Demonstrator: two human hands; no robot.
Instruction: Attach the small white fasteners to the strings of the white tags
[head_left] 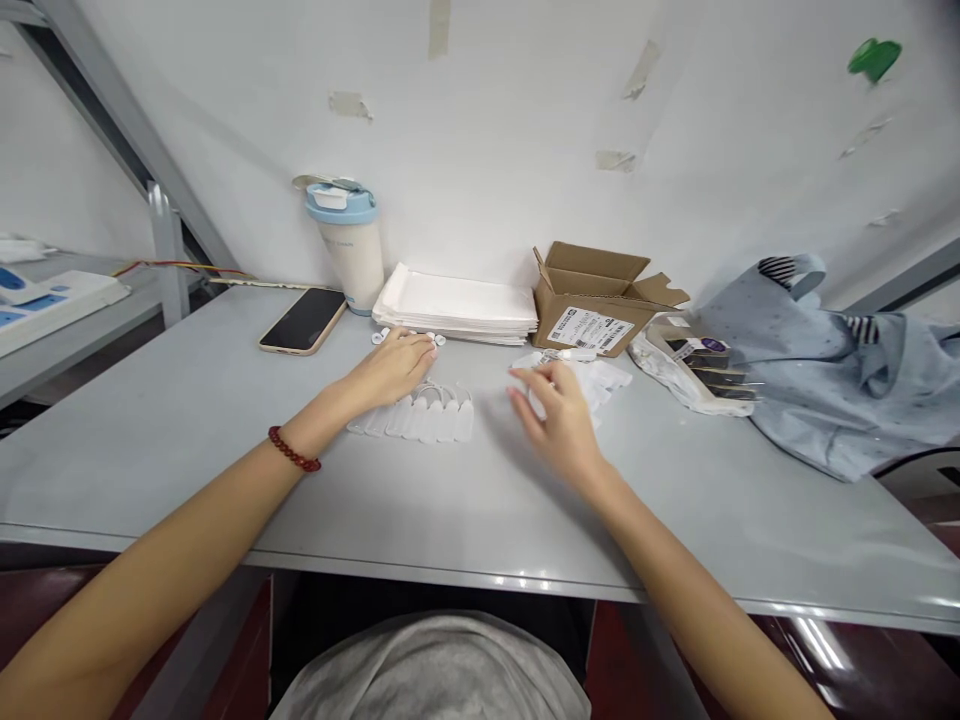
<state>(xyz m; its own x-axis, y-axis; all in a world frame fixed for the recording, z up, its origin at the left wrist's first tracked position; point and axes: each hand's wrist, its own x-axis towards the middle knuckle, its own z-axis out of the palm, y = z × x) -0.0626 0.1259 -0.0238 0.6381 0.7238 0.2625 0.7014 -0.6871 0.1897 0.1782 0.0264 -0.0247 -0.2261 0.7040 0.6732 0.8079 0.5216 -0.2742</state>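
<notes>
On the grey table [225, 440] against a white wall, the left hand [394, 368] lies flat on a row of white tubes [427, 418], the right hand [559, 420] open beside small packets [600, 380]; a careless sweep could scatter loose caps [379, 338].

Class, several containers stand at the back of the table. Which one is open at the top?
The cardboard box: its flaps stand up. The tumbler, left of it, has a blue lid on.
</notes>
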